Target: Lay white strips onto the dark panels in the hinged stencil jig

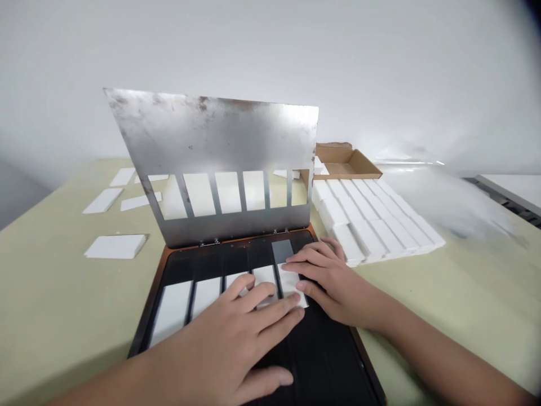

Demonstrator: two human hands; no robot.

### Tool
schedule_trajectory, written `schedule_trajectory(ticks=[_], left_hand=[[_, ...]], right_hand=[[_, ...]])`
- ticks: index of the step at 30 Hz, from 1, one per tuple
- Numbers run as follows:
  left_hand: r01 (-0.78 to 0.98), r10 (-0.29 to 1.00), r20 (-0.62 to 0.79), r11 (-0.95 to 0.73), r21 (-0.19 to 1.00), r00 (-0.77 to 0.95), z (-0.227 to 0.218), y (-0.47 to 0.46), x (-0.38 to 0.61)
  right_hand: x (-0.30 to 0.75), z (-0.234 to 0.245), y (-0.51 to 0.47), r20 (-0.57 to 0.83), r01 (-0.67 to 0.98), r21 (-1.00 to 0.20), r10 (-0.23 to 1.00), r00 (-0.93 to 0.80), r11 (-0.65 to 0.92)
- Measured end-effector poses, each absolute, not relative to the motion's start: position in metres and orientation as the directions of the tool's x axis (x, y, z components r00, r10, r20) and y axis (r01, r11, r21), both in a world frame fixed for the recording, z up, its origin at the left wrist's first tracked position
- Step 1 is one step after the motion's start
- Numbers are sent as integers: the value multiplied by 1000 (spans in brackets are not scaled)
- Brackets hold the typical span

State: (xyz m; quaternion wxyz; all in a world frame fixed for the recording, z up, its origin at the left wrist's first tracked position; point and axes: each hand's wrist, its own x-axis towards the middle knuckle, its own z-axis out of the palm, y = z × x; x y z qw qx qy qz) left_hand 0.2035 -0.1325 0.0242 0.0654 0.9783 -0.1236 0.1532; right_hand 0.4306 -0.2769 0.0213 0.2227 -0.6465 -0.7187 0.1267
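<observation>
A black tray with a brown rim lies in front of me, its hinged metal lid with several slots standing open. White cards fill the tray's slots from the left. My left hand rests flat with fingers stretched over the middle cards. My right hand lies flat with fingertips pressing a white card in a right-hand slot. Neither hand grips anything.
Rows of stacked white cards lie to the right of the tray, with an open cardboard box behind them. Loose white card piles lie on the pale green table at the left. A white wall stands behind.
</observation>
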Motion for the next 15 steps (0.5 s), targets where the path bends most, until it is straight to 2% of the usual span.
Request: schedule_trajectory(ticks=[4, 11, 15], left_hand=[[-252, -205, 335, -962, 104, 920, 25, -133, 202], [-189, -132, 369, -974, 122, 920, 30, -136, 201], [-294, -233, 455, -954, 66, 859, 30, -134, 199]], right_hand=[[438, 25, -279, 104, 845, -500, 982, -157, 188], [430, 23, -276, 168, 843, -511, 982, -91, 165], [424, 22, -274, 211, 848, -509, 976, -43, 147]])
